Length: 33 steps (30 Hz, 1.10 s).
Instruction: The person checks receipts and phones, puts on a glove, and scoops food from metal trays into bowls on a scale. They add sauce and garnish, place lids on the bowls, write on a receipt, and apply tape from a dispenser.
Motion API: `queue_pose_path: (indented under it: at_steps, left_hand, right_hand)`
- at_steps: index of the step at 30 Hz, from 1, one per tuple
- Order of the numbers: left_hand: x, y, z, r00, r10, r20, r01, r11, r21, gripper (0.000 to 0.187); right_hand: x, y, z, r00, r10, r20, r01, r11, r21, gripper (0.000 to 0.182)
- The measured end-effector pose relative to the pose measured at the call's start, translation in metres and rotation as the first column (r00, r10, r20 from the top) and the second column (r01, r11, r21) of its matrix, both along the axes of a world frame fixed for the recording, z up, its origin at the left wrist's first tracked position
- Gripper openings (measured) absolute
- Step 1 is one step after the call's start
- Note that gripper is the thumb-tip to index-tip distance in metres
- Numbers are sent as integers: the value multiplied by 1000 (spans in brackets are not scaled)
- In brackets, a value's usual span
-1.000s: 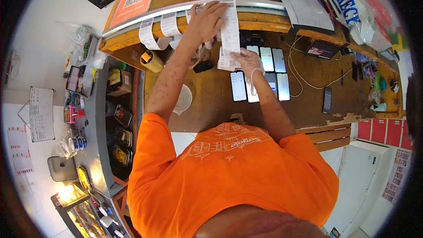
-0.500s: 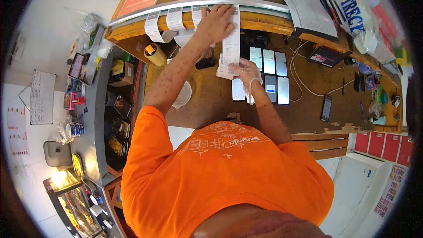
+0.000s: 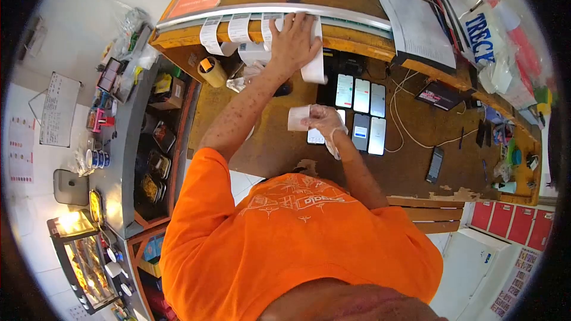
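My left hand (image 3: 292, 44) is bare and lies with outstretched fingers on the metal rail (image 3: 238, 10) at the shelf edge, over the top of a long paper slip (image 3: 313, 68) that hangs down. Other printed slips (image 3: 239, 28) hang from the rail to its left. In a clear plastic glove, my right hand (image 3: 326, 120) pinches a small white paper (image 3: 298, 119) above the wooden table. Under and beside that hand lie several phones with lit screens (image 3: 361, 95).
A cup with an orange item (image 3: 212, 72) stands at the table's left. White cables (image 3: 395, 113), a dark phone (image 3: 435, 164) and a tablet (image 3: 440, 94) are on the right. Papers (image 3: 416, 27) lie on the shelf above. Food trays (image 3: 159, 164) sit at the left.
My right hand has moved down from the hanging slip with the small paper, which is now apart from it. My left hand stays at the rail, its fingers a little more spread.
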<state>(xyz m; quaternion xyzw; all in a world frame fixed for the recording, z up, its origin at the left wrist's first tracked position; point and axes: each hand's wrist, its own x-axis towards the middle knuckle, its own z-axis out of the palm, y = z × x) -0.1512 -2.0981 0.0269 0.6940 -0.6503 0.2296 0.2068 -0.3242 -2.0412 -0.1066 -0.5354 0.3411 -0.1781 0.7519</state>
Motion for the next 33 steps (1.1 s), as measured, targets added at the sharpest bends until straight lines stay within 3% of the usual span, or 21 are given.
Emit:
queue_pose_path:
  at_steps: [2,4,6,7,8,9,11,12,13,17,19,22,23,26,27,28,30,31,32,33]
  left_hand:
    - [4,1,-1,999,16,45,-16,1000,11,50]
    - [1,0,-9,994,64,-90,-63,998,22,51]
    - [-12,7,-13,964,-97,-248,49,980,-194,48]
    - [-31,16,-26,955,-125,-267,84,984,-158,48]
    - [-52,34,-36,957,-167,-238,164,986,-32,47]
    - [-68,45,-47,955,-210,-208,231,969,86,47]
    - [-105,60,-111,905,-404,-137,424,818,389,49]
    - [-124,68,-151,874,-465,-139,483,806,341,46]
    - [-139,72,-176,866,-456,-205,497,740,452,46]
    - [-179,72,-247,888,-377,-263,458,672,582,49]
    - [-189,71,-263,933,-265,-245,361,686,632,49]
    - [-194,71,-270,934,-224,-280,356,672,649,47]
    - [-193,73,-269,912,-274,-306,404,732,549,47]
    - [-191,78,-266,925,-275,-262,380,695,610,47]
    - [-190,78,-267,912,-274,-306,405,721,562,61]
    - [-186,79,-266,913,-271,-305,402,721,564,61]
    - [-173,83,-273,913,-12,-408,241,822,516,78]
    - [-158,84,-291,899,95,-428,118,887,446,95]
    - [-147,83,-289,829,479,-289,-134,672,728,101]
    - [-134,83,-281,655,625,-425,-227,699,679,100]
  right_hand:
    - [-11,15,-19,994,37,-100,-29,996,80,28]
    - [-29,30,-41,995,-20,-97,35,988,150,29]
    - [-49,46,-59,970,-41,-238,60,996,71,32]
    - [-65,51,-59,965,-27,-261,60,991,117,34]
    - [-79,54,-40,919,-11,-394,68,989,131,37]
    - [-94,59,-39,887,-29,-461,71,995,74,37]
    - [-123,71,-44,848,-43,-528,68,997,29,38]
    - [-137,81,-47,854,-175,-491,231,971,55,38]
    - [-150,89,-51,835,-310,-456,387,918,84,39]
    - [-203,112,-89,788,-322,-524,437,893,109,38]
    - [-222,129,-94,703,-473,-531,549,835,-17,37]
    - [-242,147,-108,675,-487,-554,609,792,45,36]
    - [-243,152,-106,671,-487,-558,612,789,47,36]
    - [-244,162,-101,620,-574,-535,698,715,43,37]
    - [-244,161,-99,629,-560,-539,687,725,47,36]
    - [-243,160,-99,637,-548,-543,675,736,50,35]
    - [-242,161,-108,627,-581,-519,701,711,51,34]
    - [-241,159,-113,612,-618,-493,730,682,50,33]
    - [-241,155,-110,615,-619,-489,727,684,49,33]
    - [-241,149,-102,641,-570,-514,699,710,84,35]
